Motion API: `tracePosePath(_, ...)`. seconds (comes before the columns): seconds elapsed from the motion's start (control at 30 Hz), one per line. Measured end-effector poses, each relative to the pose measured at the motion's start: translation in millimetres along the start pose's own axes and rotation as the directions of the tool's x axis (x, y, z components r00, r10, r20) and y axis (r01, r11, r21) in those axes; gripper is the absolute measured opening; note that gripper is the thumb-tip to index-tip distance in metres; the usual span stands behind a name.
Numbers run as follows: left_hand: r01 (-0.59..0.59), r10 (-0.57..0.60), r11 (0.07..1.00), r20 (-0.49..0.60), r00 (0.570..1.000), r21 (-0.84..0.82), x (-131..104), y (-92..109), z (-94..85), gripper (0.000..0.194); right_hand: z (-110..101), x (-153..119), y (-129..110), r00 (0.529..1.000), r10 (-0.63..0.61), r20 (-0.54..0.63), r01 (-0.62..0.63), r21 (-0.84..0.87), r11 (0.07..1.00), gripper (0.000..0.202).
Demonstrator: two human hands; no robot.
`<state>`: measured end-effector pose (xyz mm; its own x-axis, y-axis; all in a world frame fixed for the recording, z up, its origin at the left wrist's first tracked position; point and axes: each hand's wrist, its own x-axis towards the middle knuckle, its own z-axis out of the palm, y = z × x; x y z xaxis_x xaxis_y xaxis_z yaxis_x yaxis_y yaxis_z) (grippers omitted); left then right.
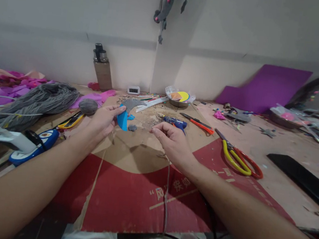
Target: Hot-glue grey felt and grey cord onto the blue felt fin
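Between the thumb and fingers of my left hand (106, 118) is a grey crescent-shaped felt piece (132, 103), held above the cardboard. A bright blue piece (122, 121) hangs at the same fingertips, against the crescent. My right hand (171, 140) is closed in a pinch to the right of it, apart from the crescent; whatever the fingertips hold is too small to make out. A thin pale strand (166, 196) runs down from below that hand to the table's front edge. Behind its knuckles lies a blue glue gun (178, 122). A small grey scrap (132, 127) rests below the crescent.
Yellow-and-red-handled scissors (238, 158), an orange-handled cutter (200, 125) and a black phone-like slab (298, 176) lie right. Left are grey yarn (47, 100), a yarn ball (88, 106) and a blue power strip (35, 148). A purple sheet (265, 89) leans on the wall.
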<state>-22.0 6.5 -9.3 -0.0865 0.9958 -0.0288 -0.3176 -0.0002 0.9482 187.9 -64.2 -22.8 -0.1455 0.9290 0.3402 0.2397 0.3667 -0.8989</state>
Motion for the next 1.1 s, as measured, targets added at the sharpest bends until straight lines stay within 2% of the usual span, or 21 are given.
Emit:
tracePosePath(0.2, -0.071, 0.071, 0.997, 0.007, 0.997, 0.009, 2, 0, -1.3, 0.009, -3, -1, -1, 1.0, -0.021, 0.004, 0.021, -0.037, 0.999, 0.02)
tracePosePath(0.37, -0.2, 0.196, 0.97, 0.04, 0.98, 0.136, -5, -1, 3.3, 0.022, -8, 2, -2, 0.99, -0.021, 0.141, 0.043, -0.158, 0.986, 0.032)
tracePosePath(0.43, -0.233, 0.223, 0.958, 0.077, 0.972, 0.167, -10, -2, 6.4, 0.024, -7, 4, -1, 0.992, -0.002, 0.129, 0.026, -0.18, 0.983, 0.03)
tracePosePath(0.53, -0.246, 0.221, 0.946, 0.134, 0.966, 0.213, -21, -4, 13.9, 0.025, 0, 4, 2, 0.994, 0.08, 0.076, -0.076, -0.056, 0.996, 0.031)
tracePosePath(0.63, -0.182, 0.146, 0.963, 0.185, 0.972, 0.199, -34, -6, 23.6, 0.025, 9, 3, 3, 0.99, 0.117, 0.082, -0.118, 0.006, 0.993, 0.036)
tracePosePath(0.77, -0.081, 0.038, 0.982, 0.241, 0.97, 0.172, -45, -10, 32.1, 0.024, 14, 1, 2, 0.996, 0.069, 0.065, -0.066, -0.045, 0.997, 0.025)
tracePosePath(0.93, -0.171, 0.13, 0.961, 0.19, 0.973, 0.219, -47, -10, 33.0, 0.021, 8, -1, -1, 0.996, 0.051, 0.069, -0.043, -0.113, 0.993, 0.027)
tracePosePath(1.1, -0.191, 0.171, 0.955, 0.106, 0.98, 0.226, -47, -6, 32.2, 0.023, 6, -4, -2, 0.991, -0.131, -0.009, 0.124, -0.266, 0.956, 0.011)
